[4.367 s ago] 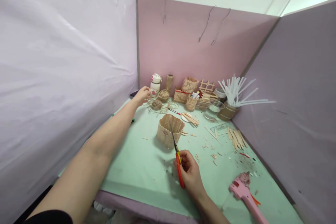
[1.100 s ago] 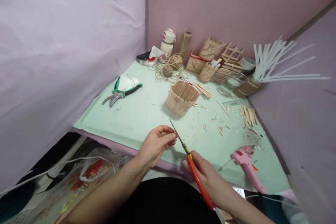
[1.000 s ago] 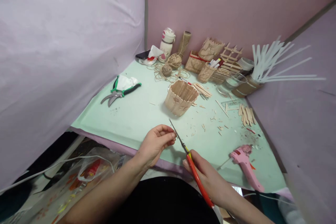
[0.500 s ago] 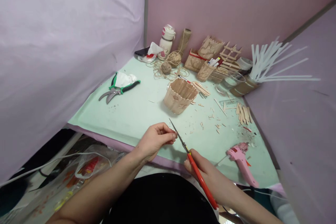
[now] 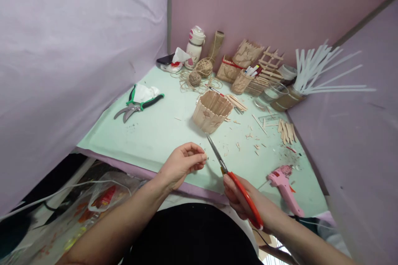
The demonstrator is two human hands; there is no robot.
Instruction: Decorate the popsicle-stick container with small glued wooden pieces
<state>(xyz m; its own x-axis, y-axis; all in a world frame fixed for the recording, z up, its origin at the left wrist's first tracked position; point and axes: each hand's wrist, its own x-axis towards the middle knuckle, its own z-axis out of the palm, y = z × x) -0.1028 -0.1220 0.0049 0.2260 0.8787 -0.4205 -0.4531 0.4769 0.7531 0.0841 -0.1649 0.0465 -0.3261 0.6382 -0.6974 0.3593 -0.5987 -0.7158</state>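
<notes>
My right hand point(image 5: 244, 194) grips red-handled scissors point(image 5: 221, 160) by the handles. Their blades point away from me and lie nearly together. To their left, my left hand point(image 5: 185, 162) has thumb and fingers pinched together at the tips. Whatever sits in that pinch is too small to make out. Just beyond the scissor tips stands a cup-shaped holder made of wooden craft sticks point(image 5: 211, 112), with a small pattern on its front. Tiny wood offcuts point(image 5: 238, 146) lie to the right of the scissors.
Pruning shears point(image 5: 133, 105) lie at left. A pink glue gun point(image 5: 284, 188) rests at the right edge near loose craft sticks point(image 5: 286, 131). Twine point(image 5: 204, 67), a bottle point(image 5: 195, 47), stick-built boxes point(image 5: 229, 70) and glue sticks in a pot point(image 5: 315, 70) line the back.
The scissors have turned in my right hand and moved slightly right, away from my left fingertips. My left hand stays pinched and has shifted slightly left in view.
</notes>
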